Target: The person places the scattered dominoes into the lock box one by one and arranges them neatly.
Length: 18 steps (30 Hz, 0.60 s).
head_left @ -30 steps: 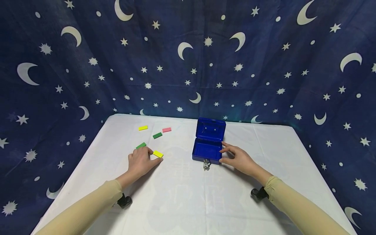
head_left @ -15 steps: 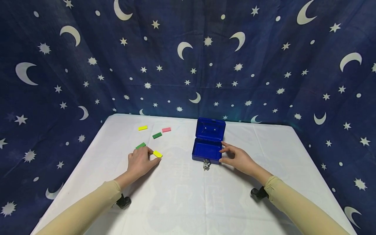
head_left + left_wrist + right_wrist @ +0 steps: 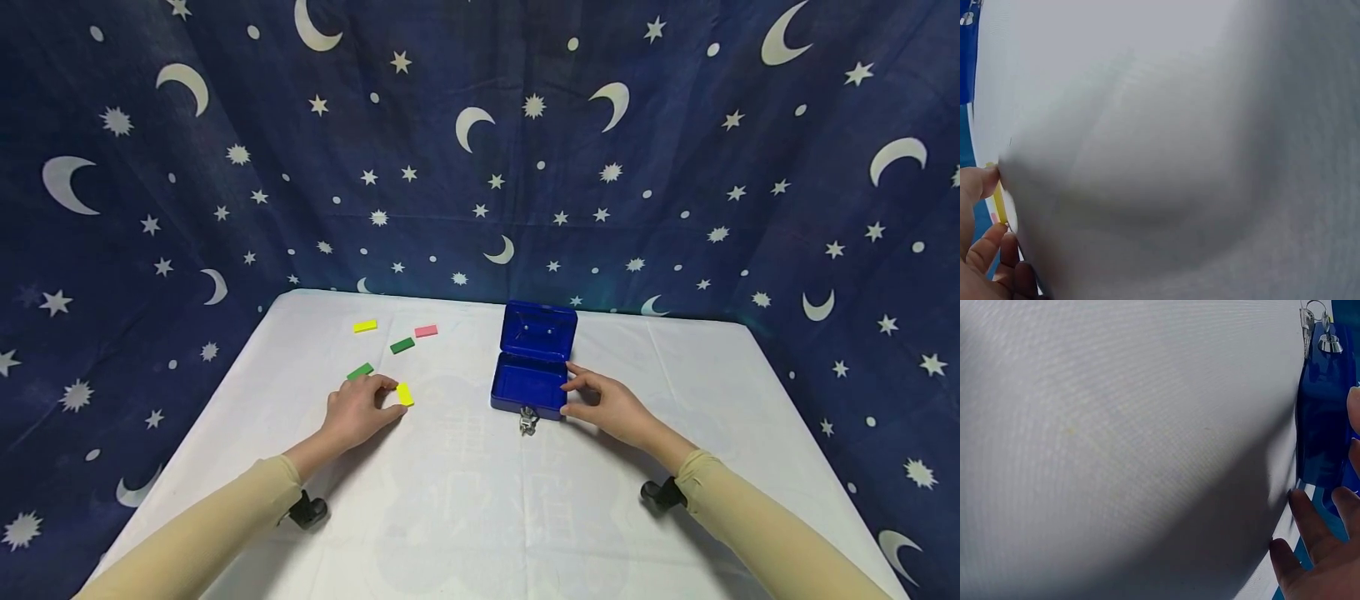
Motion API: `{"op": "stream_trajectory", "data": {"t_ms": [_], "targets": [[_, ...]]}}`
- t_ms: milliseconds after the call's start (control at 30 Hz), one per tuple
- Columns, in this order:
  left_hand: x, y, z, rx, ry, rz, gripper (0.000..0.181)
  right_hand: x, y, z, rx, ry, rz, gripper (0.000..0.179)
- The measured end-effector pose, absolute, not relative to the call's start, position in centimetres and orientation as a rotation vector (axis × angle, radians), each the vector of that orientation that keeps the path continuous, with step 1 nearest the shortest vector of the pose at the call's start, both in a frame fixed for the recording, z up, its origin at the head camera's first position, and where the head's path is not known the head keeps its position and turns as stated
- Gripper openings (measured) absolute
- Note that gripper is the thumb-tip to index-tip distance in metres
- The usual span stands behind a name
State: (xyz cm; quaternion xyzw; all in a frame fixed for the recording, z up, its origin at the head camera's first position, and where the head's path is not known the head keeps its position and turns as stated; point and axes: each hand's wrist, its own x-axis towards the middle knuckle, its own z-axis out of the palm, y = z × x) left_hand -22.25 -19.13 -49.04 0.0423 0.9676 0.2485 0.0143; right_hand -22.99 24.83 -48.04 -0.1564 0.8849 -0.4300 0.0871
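Yellow block (image 3: pixel 405 394) is pinched by the left hand (image 3: pixel 357 411), left of the blue box (image 3: pixel 521 382) touched by the relaxed right hand (image 3: pixel 611 411); through uneven finger pressure, the block could be dropped.

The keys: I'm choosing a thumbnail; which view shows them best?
Right wrist view: the keys appear largest, distinct from the lock. The head view shows them tiny at the front of the box; the left wrist view, only unclear silvery bits.
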Motion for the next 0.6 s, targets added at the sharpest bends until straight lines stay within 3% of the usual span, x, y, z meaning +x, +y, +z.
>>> {"op": "stream_trajectory", "data": {"t_ms": [600], "targets": [[-22.80,-19.48,-48.90,0.147,2.958,0.813,0.046,-23.33,24.96,-47.73,-0.453,2.625,-1.251,0.035]]}}
